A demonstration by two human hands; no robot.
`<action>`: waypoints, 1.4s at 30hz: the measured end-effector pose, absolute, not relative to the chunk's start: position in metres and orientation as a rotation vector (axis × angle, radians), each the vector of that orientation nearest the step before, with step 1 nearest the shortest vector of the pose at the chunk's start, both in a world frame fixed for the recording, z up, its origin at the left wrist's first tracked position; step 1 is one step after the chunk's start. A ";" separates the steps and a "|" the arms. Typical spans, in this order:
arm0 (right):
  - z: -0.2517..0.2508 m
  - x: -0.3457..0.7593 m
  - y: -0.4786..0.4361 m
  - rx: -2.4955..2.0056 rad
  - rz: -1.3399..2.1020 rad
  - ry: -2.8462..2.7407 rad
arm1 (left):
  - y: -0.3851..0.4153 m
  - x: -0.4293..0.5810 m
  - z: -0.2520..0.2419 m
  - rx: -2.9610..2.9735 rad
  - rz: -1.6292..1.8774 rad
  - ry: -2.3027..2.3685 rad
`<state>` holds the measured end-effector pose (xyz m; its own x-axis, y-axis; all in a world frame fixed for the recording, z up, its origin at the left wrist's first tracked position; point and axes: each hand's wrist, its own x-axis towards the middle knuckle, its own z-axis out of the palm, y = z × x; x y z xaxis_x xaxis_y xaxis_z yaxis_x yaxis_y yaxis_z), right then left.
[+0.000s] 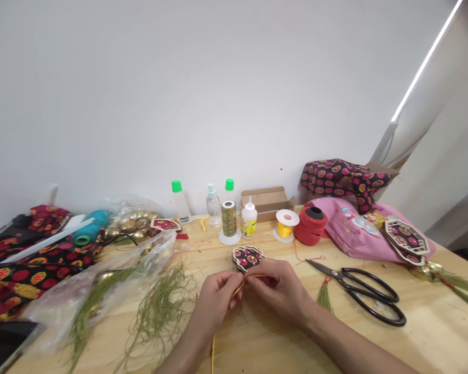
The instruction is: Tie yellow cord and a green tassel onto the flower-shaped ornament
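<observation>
My left hand (215, 298) and my right hand (277, 287) meet over the wooden table (432, 332), both pinching a thin yellow cord (239, 286) that runs between them and trails down toward me. Just beyond my fingertips lies a small dark ornament (248, 257) with a red and orange pattern and a pale scalloped edge. The fingers of both hands are curled closed on the cord.
Black scissors (368, 293) lie at the right, beside a small green tassel (324, 295). Behind stand a gold thread cone (229, 218), a glue bottle (249, 220), a yellow spool (286, 224) and a red spool (311, 225). Green threads (159, 306) and a plastic bag (81, 291) lie left.
</observation>
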<state>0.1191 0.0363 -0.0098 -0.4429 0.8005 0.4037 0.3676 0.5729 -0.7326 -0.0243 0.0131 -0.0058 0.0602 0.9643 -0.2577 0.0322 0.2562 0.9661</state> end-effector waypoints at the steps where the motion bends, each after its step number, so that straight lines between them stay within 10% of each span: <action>1: -0.010 0.119 0.036 -0.915 0.733 -2.039 | 0.013 -0.025 -0.005 1.068 0.958 1.293; 11: -0.009 0.120 0.035 -0.949 0.895 -1.910 | 0.014 -0.030 -0.008 0.994 0.976 1.302; 29: -0.004 0.119 0.033 -0.913 2.219 -0.763 | 0.004 -0.021 0.000 1.456 1.090 1.230; 42: 0.003 0.110 0.028 -1.033 1.604 -1.145 | 0.007 -0.016 -0.005 1.279 1.190 1.363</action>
<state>0.1103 0.0277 0.0031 -0.2620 0.9562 -0.1303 -0.1872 -0.1829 -0.9652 -0.0157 0.0065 -0.0051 -0.0676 0.9977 0.0052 0.1391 0.0043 0.9903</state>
